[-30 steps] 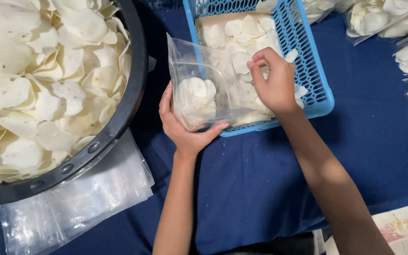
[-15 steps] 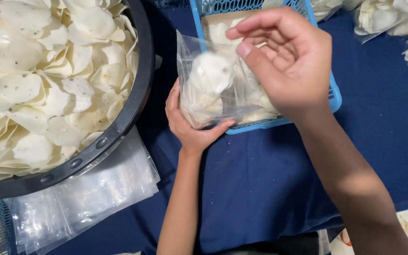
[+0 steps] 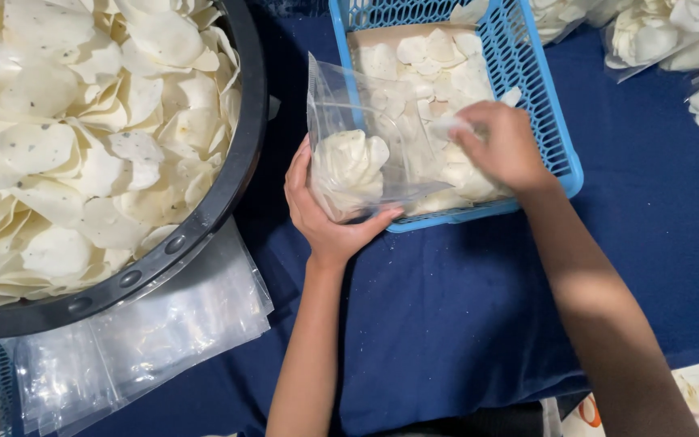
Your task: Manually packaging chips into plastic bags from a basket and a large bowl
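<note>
The right hand [image 3: 505,146] has gone back down into the blue basket [image 3: 564,154]. Half a second ago it was lifted, open-fingered, over the mouth of the bag; now it lies low among the chips [image 3: 438,61] in the basket, its fingers curled on one or more pale chips, though motion blur hides just how many. So one lot has been dropped in and another is being gathered.

The bag [image 3: 357,154], clear plastic, has barely shifted. The left hand [image 3: 325,214] cups it from below and from the left, thumb and fingers closed around its bottom, holding it upright against the near left corner of the basket with the mouth open toward the far side. A mound of chips sits in its lower part; the upper part is empty, so it looks partly filled.

Left of the hands stands a large black bowl [image 3: 228,194] heaped with chips. Near it, on the blue-covered tabletop [image 3: 446,324], lies a stack of empty bags [image 3: 139,340]. Filled bags [image 3: 657,32] lie at the far right.
</note>
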